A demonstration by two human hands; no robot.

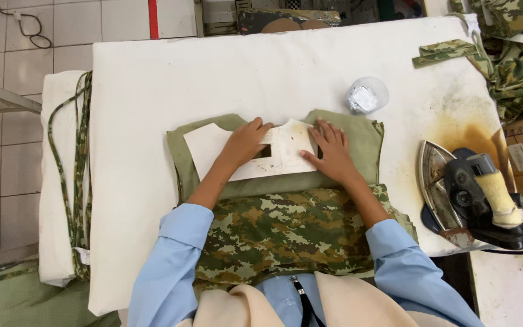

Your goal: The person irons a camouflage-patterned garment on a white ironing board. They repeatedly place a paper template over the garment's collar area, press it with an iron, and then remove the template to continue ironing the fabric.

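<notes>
Both hands lie flat and open on a white paper template (246, 154) laid over olive fabric (358, 142) near the table's (152, 91) front edge: the left hand (246, 142) mid-template, the right hand (333, 151) at its right end. Even palm pressure should keep the template from sliding. The iron (455, 188) rests by the right edge.

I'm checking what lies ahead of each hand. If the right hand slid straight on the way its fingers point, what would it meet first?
The right hand points up the table. Past the white card template it would probably cross the far edge of the olive green fabric, then bare white padded table cover.
</notes>
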